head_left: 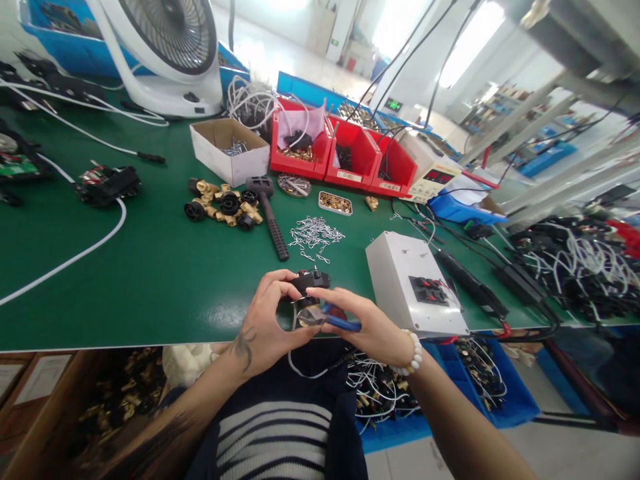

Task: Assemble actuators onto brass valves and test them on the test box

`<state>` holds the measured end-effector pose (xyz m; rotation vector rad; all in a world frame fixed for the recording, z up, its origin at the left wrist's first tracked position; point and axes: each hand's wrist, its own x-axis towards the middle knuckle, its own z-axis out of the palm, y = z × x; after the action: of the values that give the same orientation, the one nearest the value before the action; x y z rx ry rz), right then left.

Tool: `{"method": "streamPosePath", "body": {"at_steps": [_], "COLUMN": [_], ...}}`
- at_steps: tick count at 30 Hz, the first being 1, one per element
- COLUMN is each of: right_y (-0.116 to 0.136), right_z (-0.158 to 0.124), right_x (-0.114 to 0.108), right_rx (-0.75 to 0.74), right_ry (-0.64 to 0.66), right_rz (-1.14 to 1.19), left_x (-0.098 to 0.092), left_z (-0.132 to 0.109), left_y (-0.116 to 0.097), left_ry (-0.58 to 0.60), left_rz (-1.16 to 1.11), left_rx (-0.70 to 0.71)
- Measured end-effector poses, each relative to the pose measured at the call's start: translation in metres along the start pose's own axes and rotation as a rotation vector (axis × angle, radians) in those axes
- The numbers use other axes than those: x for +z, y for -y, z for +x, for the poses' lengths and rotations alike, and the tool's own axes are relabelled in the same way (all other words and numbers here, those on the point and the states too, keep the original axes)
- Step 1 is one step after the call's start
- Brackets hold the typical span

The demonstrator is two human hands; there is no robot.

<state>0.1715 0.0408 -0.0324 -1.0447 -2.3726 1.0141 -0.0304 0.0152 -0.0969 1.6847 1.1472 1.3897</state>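
Left fingers (281, 288) gripping black part (315, 280), right fingers (343, 299) around blue-handled pliers (343, 323), handle ends hidden

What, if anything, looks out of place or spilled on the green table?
One brass fitting lies alone in front of the red bins, apart from the other fittings beside the hammer. The metal clips lie loose on the table, perhaps deliberately. Nothing looks clearly damaged.

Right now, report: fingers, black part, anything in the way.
Left fingers gripping black part. Right fingers holding blue-handled pliers close to it. Nothing seen blocking; hammer and metal clips lie beyond.
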Motion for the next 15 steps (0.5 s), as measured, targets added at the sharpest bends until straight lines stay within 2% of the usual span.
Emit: {"method": "streamPosePath", "body": {"at_steps": [9,15], "right_y": [-0.012,-0.006], "right_z": [0.006,0.007], "right_x": [-0.003,-0.003], "right_rx": [-0.135,-0.119], "right_ry": [0.024,0.002], "right_rz": [0.055,0.003], "left_x": [0.000,-0.003], "left_z": [-0.002,-0.001], "left_y": [0.002,0.001], "left_ry": [-0.044,-0.025], "left_rz": [0.075,0.055], "left_rx": [0.073,0.062]}}
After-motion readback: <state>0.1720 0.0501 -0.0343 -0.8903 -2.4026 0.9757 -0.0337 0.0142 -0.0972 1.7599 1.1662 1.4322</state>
